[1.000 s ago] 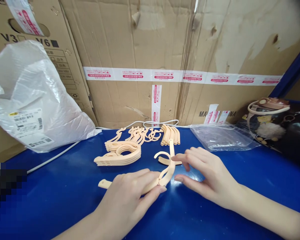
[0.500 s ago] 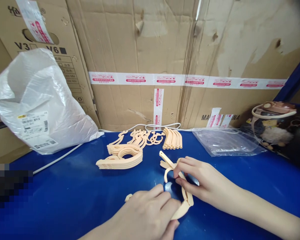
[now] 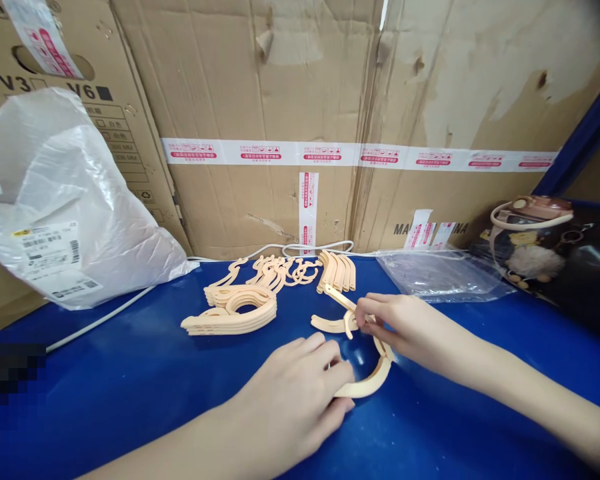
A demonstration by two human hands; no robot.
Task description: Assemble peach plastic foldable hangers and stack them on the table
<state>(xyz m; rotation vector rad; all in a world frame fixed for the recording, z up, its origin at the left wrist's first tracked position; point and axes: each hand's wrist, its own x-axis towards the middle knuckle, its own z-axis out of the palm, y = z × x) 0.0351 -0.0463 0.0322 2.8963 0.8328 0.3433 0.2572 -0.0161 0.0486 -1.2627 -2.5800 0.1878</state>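
A cream plastic folding hanger (image 3: 373, 381) is held between both hands just above or on the blue tabletop. My left hand (image 3: 305, 383) is closed round its curved near end, with the thumb underneath. At the far part, my right hand (image 3: 397, 323) pinches the hanger near its hook and a straight arm with a hole at its tip. A curved arm piece (image 3: 327, 325) lies just beyond my right fingertips; whether it is joined cannot be seen. To the left stands a stack of folded hangers (image 3: 237, 322).
Behind the stack lie loose hooks (image 3: 275, 272) and a row of hanger arms (image 3: 340, 270). A white plastic mailer (image 3: 105, 227) leans at left. At right are a clear plastic bag (image 3: 435, 277) and a dark bag (image 3: 590, 260). Cardboard boxes (image 3: 260, 200) wall the back; a white cable (image 3: 100, 320) crosses.
Both hands and the hanger have shifted away from me, up the view. The hanger's curved near end now shows more openly. The camera view has turned slightly right.
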